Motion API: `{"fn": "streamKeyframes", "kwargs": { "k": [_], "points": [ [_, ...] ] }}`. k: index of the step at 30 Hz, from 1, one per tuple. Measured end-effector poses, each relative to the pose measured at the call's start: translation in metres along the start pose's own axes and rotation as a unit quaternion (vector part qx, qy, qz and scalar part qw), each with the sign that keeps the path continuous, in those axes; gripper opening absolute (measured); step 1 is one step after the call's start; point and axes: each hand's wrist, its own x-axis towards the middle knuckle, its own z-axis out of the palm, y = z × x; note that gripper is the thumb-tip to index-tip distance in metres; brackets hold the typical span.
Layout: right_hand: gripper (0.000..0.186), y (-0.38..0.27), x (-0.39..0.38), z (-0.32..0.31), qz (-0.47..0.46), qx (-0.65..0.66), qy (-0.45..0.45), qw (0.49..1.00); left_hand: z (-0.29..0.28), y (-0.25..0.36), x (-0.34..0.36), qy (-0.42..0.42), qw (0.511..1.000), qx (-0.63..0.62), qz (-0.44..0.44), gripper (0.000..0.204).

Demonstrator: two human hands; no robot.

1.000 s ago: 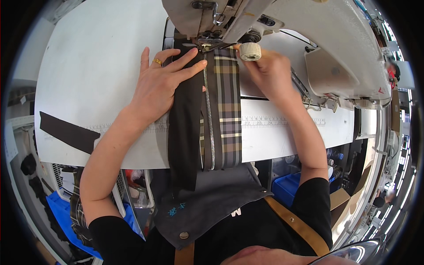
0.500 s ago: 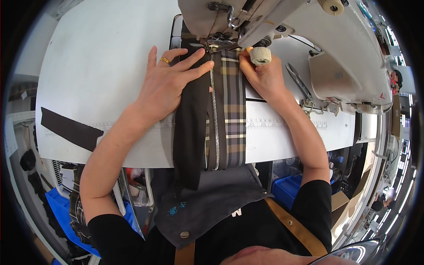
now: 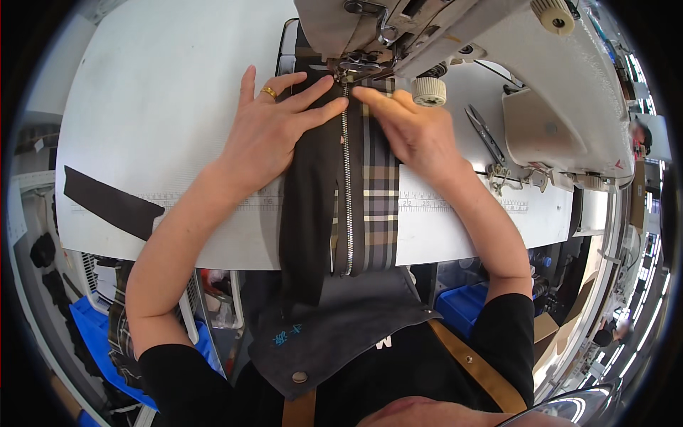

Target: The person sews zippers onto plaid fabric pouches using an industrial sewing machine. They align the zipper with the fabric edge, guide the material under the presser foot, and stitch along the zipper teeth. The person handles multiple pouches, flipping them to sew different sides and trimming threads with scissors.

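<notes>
A metal-toothed zipper runs lengthwise over plaid fabric, its far end at the presser foot of a sewing machine. A dark cloth strip lies along the zipper's left side and hangs over the table's near edge. My left hand rests spread on this strip, two fingertips beside the zipper just short of the foot. On the other side, my right hand lies over the plaid, index finger stretched to the zipper's right tape and the other fingers bent. Its thumb is hidden.
Thread snips lie right of my right hand, near the machine's beige-sided body. A loose dark strip is on the white table at left. Below the table are blue bins and a white basket.
My right hand has left the plaid's right edge, where its fingers were pinched, and moved left so its index finger reaches the zipper. My left hand stays nearly in place.
</notes>
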Motion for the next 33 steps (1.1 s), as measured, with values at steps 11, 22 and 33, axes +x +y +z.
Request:
{"fn": "streamKeyframes", "kwargs": {
  "k": [11, 22, 33],
  "points": [
    [0.032, 0.009, 0.004, 0.012, -0.015, -0.004, 0.011, 1.0, 0.0, -0.005, 0.006, -0.015, 1.0, -0.003, -0.002, 0.042],
    [0.013, 0.027, -0.033, -0.035, 0.102, -0.159, -0.011, 0.982, -0.018, 0.022, -0.053, 0.074, 0.973, 0.012, 0.218, 0.028],
    [0.034, -0.12, -0.122, -0.002, -0.068, -0.049, -0.019, 0.996, -0.028, 0.073, -0.098, 0.059, 0.996, -0.043, 0.053, 0.034]
  ]
}}
